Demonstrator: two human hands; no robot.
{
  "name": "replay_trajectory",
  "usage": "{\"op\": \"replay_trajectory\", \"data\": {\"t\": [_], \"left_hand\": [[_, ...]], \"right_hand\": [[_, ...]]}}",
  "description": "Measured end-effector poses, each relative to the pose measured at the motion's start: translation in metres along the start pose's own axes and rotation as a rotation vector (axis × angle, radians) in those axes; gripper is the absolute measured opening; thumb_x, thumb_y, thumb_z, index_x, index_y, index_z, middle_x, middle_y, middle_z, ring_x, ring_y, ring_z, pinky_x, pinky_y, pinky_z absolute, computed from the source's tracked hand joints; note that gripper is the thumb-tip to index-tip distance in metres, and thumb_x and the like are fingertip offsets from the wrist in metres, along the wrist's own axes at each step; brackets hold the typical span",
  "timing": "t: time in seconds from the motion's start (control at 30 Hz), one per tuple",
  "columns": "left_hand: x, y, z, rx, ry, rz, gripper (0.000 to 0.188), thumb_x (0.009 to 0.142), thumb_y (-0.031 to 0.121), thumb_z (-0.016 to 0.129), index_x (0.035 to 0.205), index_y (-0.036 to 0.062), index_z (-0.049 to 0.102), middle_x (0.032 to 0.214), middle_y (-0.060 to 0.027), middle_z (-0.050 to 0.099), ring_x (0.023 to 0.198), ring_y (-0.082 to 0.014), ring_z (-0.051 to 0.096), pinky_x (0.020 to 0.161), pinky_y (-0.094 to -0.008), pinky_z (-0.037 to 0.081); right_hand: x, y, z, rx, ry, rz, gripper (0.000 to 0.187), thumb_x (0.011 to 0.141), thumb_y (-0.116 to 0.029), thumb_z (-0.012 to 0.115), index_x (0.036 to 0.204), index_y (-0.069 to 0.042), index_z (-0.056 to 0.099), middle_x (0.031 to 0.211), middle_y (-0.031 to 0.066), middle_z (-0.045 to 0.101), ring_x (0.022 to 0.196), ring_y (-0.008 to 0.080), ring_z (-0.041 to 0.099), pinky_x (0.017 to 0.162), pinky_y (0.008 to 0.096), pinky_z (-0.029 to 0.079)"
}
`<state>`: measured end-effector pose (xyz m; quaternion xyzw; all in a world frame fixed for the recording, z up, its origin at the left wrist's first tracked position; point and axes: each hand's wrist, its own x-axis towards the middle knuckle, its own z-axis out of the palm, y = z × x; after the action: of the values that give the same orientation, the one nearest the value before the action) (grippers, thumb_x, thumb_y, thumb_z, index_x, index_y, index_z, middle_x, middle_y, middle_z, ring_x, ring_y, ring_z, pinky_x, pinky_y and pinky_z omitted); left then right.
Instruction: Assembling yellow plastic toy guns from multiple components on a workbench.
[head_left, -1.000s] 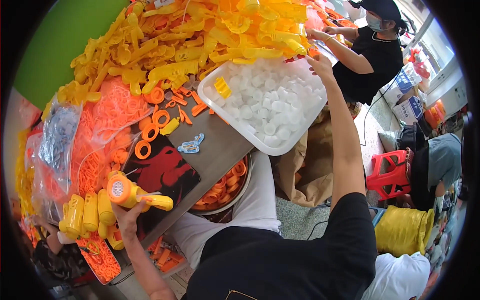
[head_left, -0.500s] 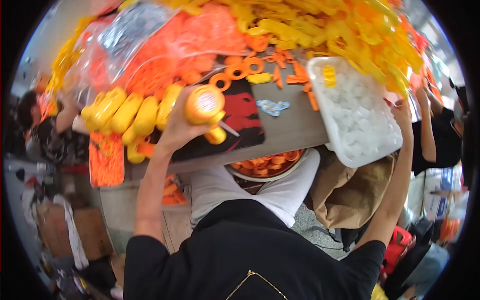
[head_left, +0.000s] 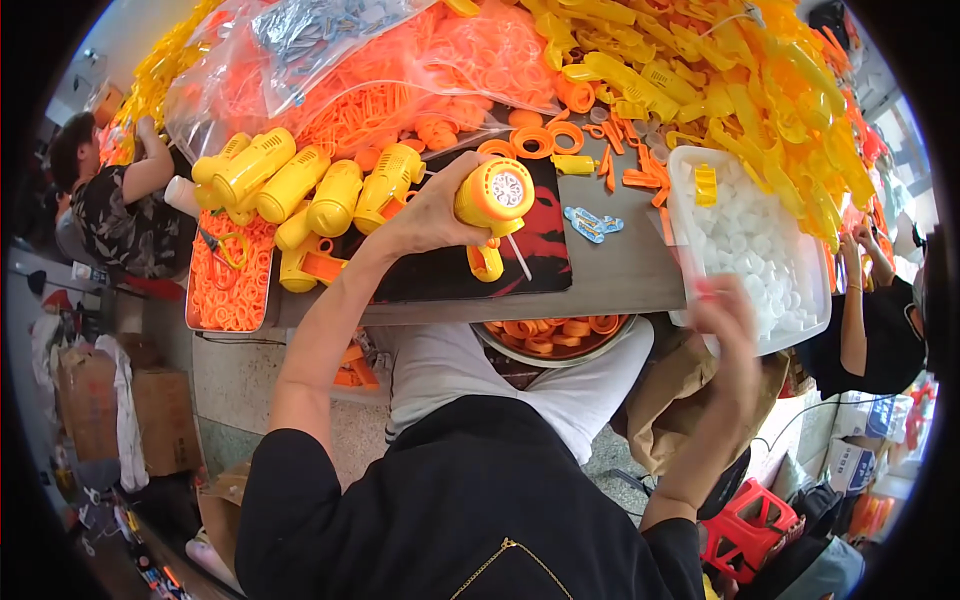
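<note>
My left hand (head_left: pixel 428 212) is wrapped round a yellow toy hair dryer (head_left: pixel 494 196), held over the black and red mat (head_left: pixel 545 262). The dryer has an orange ring and a pale patterned disc in its upturned end; a thin white stick shows beside its handle. My right hand (head_left: pixel 728 318) is smeared by motion beside the near left edge of a white tray (head_left: pixel 690 255) heaped with translucent white caps (head_left: pixel 745 250). Something reddish shows at its fingertips, too blurred to name. Several similar yellow dryer bodies (head_left: pixel 335 198) lie left of the mat.
Orange rings (head_left: pixel 532 142), small orange parts and blue foil-like pieces (head_left: pixel 593 224) lie on the table. Bags of orange parts (head_left: pixel 370 100) and heaped yellow shells (head_left: pixel 690 85) fill the back. Scissors (head_left: pixel 225 248) rest on an orange-filled tray (head_left: pixel 228 328). A bowl (head_left: pixel 555 360) sits below the table edge.
My right hand has come back from the tray's far right side to its near left edge. My left hand still holds the dryer; the whole view has shifted.
</note>
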<state>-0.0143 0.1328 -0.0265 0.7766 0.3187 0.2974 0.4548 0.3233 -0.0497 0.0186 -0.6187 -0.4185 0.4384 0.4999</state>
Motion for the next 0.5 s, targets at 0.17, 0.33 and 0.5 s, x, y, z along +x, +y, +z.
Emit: {"op": "replay_trajectory", "data": {"t": [0.17,0.33,0.5], "left_hand": [[0.010,0.001,0.002,-0.018,-0.060,0.031,0.071,0.068,0.006,0.085,0.131,0.0061,0.052,0.117,-0.0032,0.062,0.109,-0.0139,0.058,0.099,-0.0316,0.048],[0.004,-0.008,-0.001,-0.016,-0.022,0.065,0.073,0.068,0.007,0.085,0.133,0.0066,0.051,0.119,-0.0043,0.062,0.110,-0.0147,0.059,0.099,-0.0332,0.049],[0.003,-0.007,-0.001,0.001,-0.009,0.064,0.075,0.069,0.009,0.086,0.135,0.0067,0.049,0.121,-0.0068,0.063,0.113,-0.0171,0.060,0.100,-0.0356,0.050]], "right_hand": [[0.015,0.011,0.092,-0.128,-0.258,-0.235,0.027,0.102,-0.016,0.055,0.124,-0.001,0.057,0.071,-0.0045,0.046,0.060,0.0030,0.037,0.054,0.0215,0.029],[0.022,-0.004,0.115,-0.290,-0.207,-0.279,0.026,0.102,-0.018,0.058,0.119,0.001,0.064,0.070,-0.0038,0.046,0.063,0.0049,0.039,0.056,0.0240,0.031],[0.024,-0.003,0.120,-0.566,-0.072,-0.633,0.025,0.098,-0.014,0.064,0.120,-0.003,0.067,0.070,0.0054,0.056,0.056,0.0133,0.049,0.053,0.0307,0.040]]}}
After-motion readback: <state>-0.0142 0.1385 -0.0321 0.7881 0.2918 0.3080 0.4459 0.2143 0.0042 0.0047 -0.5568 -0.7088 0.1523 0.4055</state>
